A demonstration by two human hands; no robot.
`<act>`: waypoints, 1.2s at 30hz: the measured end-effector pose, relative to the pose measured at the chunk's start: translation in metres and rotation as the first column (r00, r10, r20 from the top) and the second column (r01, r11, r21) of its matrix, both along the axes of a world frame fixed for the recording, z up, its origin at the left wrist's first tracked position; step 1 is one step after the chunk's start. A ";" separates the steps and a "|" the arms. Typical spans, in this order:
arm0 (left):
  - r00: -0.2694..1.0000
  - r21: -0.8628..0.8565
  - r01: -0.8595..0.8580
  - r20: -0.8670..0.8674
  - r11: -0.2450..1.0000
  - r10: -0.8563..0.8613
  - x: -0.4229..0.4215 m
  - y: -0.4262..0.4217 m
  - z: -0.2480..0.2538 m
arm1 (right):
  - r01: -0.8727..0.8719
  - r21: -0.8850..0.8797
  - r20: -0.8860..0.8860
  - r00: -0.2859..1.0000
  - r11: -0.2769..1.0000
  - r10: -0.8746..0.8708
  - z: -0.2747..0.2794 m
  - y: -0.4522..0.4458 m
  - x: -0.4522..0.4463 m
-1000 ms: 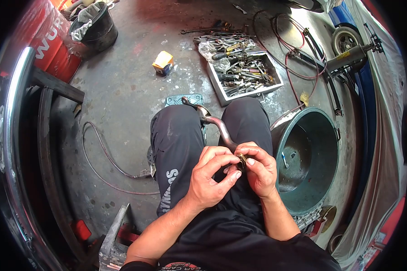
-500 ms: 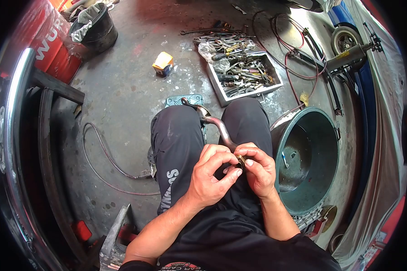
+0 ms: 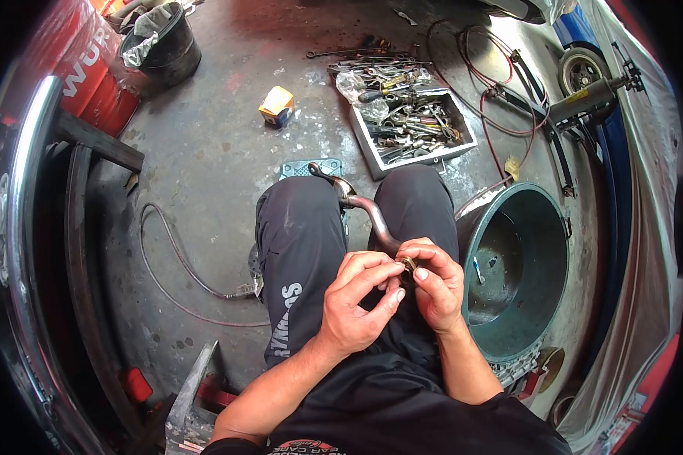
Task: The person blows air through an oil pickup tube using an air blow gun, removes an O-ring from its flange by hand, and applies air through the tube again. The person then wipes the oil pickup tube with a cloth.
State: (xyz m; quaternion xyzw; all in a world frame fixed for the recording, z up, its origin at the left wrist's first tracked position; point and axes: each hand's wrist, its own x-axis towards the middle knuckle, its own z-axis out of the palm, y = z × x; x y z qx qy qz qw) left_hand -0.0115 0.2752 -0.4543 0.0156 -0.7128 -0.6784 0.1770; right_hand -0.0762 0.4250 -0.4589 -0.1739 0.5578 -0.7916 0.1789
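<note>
A bent metal exhaust pipe [image 3: 372,217] lies between my knees, its flanged far end resting by the left knee and its near end under my hands. Right at that near end is a small brass-coloured ring [image 3: 409,263]. My right hand [image 3: 440,287] pinches the ring between thumb and fingers. From the other side, my left hand [image 3: 357,302] reaches in with its index fingertip against the ring, its thumb a little apart below. My fingers cover part of the ring and the pipe's end.
A white-edged tool box [image 3: 413,125] full of wrenches stands ahead. Beside my right leg is a large green tub [image 3: 535,303]. A small orange-and-blue box [image 3: 278,107], a teal stool or mat [image 3: 294,168] and an air hose [image 3: 163,235] are on the floor.
The left thumb has moved slightly away from the ring, which now shows more clearly. The pipe stays put between my knees; the view has shifted only a little.
</note>
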 end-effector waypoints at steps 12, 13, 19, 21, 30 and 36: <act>0.997 -0.161 0.079 0.009 0.984 -0.078 -0.011 -0.012 0.003 | 0.026 0.030 0.057 0.998 0.999 -0.028 -0.004 0.003 0.003; 0.997 -0.164 0.077 0.001 0.983 -0.078 -0.011 -0.012 0.002 | 0.026 0.028 0.041 0.999 0.999 -0.027 -0.005 0.003 0.003; 1.000 -0.136 0.020 -0.020 0.990 -0.023 -0.012 -0.007 0.001 | 0.043 0.062 0.000 0.999 0.997 -0.043 -0.006 0.001 0.002; 0.999 -0.144 -0.001 -0.034 0.990 -0.003 -0.012 -0.006 0.001 | 0.052 0.074 -0.021 0.999 0.996 -0.050 -0.006 0.000 0.003; 0.988 -0.240 -0.088 -0.145 0.967 0.054 -0.016 -0.004 0.007 | 0.059 0.101 -0.046 0.997 0.993 -0.054 -0.007 0.000 0.002; 0.984 -0.274 -0.106 -0.170 0.956 0.060 -0.013 0.001 0.008 | 0.056 0.102 -0.039 0.998 0.993 -0.053 -0.006 -0.001 0.001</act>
